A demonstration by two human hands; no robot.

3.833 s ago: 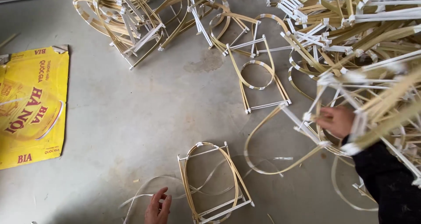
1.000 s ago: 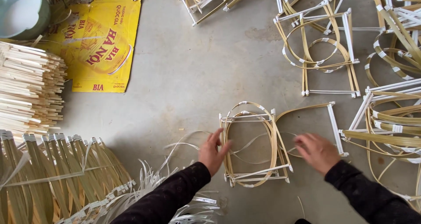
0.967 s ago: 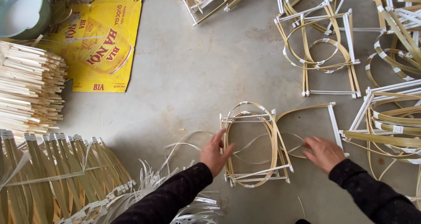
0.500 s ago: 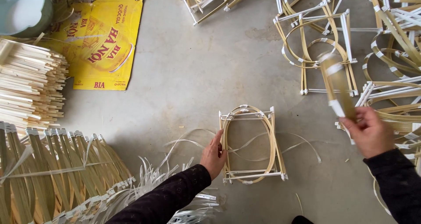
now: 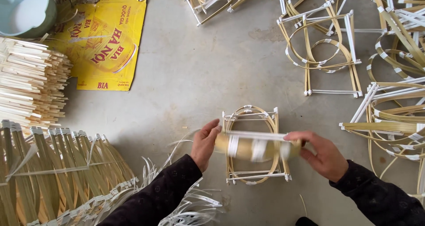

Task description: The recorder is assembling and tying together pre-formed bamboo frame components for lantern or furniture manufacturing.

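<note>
A small bamboo frame (image 5: 256, 175) of bent hoops and white-taped sticks lies on the grey concrete floor in front of me. Above it I hold a bundle of bamboo strips (image 5: 256, 147) level, blurred, with white tape bands on it. My right hand (image 5: 321, 154) grips its right end. My left hand (image 5: 206, 142) is at its left end, fingers against it. Both my sleeves are dark.
More bamboo frames (image 5: 325, 44) and hoops are heaped at the top and right. A stack of cut bamboo sticks (image 5: 28, 84) and bundled bamboo slats (image 5: 53, 164) lie at the left. A flattened yellow carton (image 5: 104, 40) and a pale green bowl (image 5: 26, 11) sit at top left. White strip offcuts (image 5: 195, 204) lie near my left arm.
My right hand picked a bamboo strip bundle from the right side and brought it over the frame. My left hand left the frame's edge and met the bundle's left end.
</note>
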